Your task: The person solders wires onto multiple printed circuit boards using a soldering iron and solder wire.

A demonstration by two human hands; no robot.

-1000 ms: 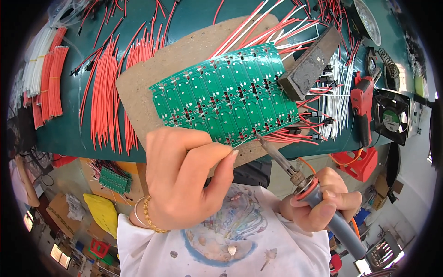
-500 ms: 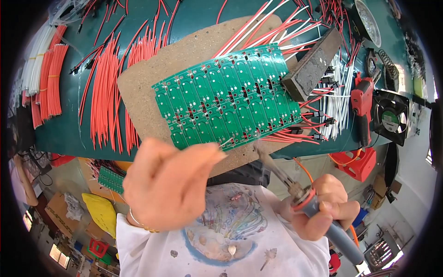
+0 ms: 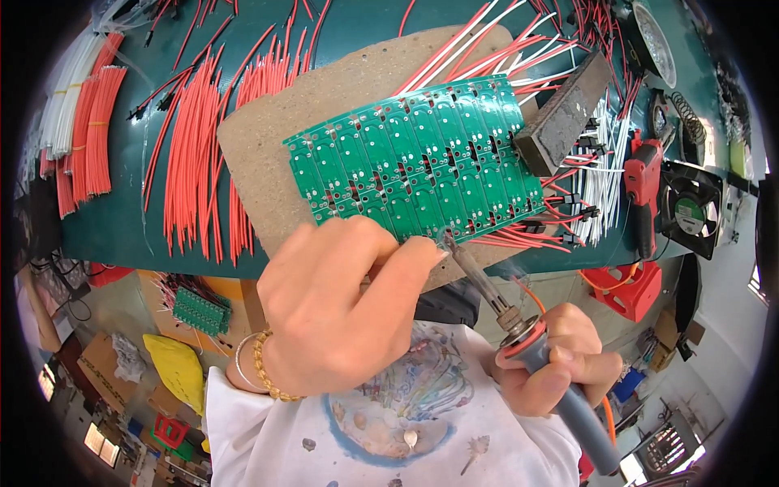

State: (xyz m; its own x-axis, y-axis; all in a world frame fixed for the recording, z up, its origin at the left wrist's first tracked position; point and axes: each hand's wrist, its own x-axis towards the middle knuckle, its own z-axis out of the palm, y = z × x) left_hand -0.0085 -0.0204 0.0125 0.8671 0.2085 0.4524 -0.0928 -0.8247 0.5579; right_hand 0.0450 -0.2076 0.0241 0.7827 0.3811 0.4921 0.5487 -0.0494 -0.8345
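My right hand is closed round the grey handle of a soldering iron. The iron's tip meets the near edge of a green panel of circuit boards. Just left of that tip, my left hand has thumb and fingers pinched together at the board's edge; what they hold, if anything, is too small to make out. The panel rests on a brown board, and my left hand covers part of its near edge. A dark metal block lies across the panel's right end.
Bundles of red wires lie to the left on the green table. White wires spread out on the right, beside a red tool with a black grip and a small fan. Below stands a red stool.
My left hand has moved right and slightly up, bringing its fingertips close to the iron's tip. The iron's tip has shifted up onto the panel's edge.
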